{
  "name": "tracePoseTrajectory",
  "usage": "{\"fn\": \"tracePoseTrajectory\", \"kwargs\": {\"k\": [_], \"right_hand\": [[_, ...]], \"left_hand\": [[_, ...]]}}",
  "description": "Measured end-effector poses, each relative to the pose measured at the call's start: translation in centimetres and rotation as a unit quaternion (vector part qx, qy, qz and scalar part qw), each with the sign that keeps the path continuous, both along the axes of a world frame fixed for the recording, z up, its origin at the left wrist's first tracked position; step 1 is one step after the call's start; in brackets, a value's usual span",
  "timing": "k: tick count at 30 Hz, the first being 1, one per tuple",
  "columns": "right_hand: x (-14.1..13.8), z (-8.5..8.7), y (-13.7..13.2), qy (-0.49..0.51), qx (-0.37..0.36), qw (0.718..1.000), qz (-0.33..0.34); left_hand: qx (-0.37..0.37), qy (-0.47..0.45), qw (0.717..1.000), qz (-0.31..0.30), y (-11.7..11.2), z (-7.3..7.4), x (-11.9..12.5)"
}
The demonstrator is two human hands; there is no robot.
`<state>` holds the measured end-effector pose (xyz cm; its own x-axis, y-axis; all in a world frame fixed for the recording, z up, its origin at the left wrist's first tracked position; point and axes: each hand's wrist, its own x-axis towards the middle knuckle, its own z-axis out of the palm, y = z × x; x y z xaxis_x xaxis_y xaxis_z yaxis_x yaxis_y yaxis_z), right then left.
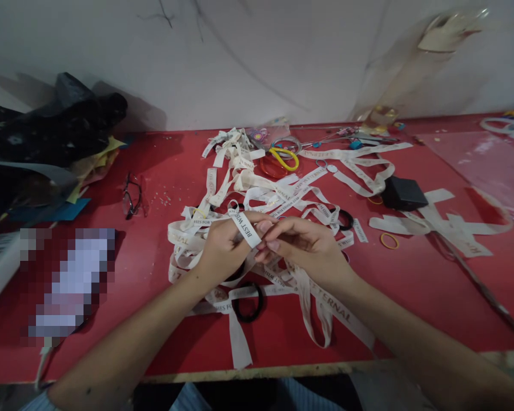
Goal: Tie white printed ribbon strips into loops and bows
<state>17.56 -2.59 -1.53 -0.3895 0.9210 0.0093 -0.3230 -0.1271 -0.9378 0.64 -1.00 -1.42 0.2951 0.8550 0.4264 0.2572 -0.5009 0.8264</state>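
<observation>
Over the middle of the red table, my left hand and my right hand meet at the fingertips. A white printed ribbon reading "BEST WIS" crosses the fingers of my left hand, which are closed on it. My right hand's fingers are pinched together at the ribbon's end, and more ribbon hangs below that hand. What lies exactly between the fingertips is partly hidden. Around and beneath both hands spreads a tangled heap of ribbon. A black hair tie rests in front, and another black ring lies behind my right hand.
Yellow-handled scissors lie behind the heap. Glasses and a blurred-out phone with a cable are at left, near black bags. To the right are a black box, a yellow rubber band and a thin stick.
</observation>
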Motion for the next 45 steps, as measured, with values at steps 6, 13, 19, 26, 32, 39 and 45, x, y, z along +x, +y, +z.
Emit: {"fn": "tracePoseTrajectory", "kwargs": {"k": [6,13,19,26,32,39,45], "right_hand": [[-0.14,0.16,-0.14,-0.008,-0.006,1.0,0.003],[-0.14,0.18,-0.18,-0.01,-0.006,1.0,0.007],[-0.09,0.18,-0.34,-0.036,-0.004,0.999,0.004],[-0.07,0.14,-0.29,-0.05,0.009,0.999,0.004],[-0.08,-0.01,-0.3,-0.043,0.017,0.999,0.008],[-0.04,-0.2,-0.32,-0.05,0.017,0.999,0.011],[0.07,-0.39,-0.26,-0.062,0.025,0.998,0.011]], "left_hand": [[-0.003,0.009,1.0,0.003,0.01,0.07,0.13],[0.009,0.008,1.0,-0.008,0.0,0.23,0.24],[0.004,0.021,1.0,-0.001,-0.01,0.2,0.19],[0.009,0.02,1.0,0.002,-0.06,0.18,0.19],[0.014,0.012,1.0,-0.008,-0.03,0.13,0.21],[0.017,0.011,1.0,-0.012,0.16,0.15,0.11],[0.027,0.015,0.999,-0.011,0.16,0.17,0.21]]}}
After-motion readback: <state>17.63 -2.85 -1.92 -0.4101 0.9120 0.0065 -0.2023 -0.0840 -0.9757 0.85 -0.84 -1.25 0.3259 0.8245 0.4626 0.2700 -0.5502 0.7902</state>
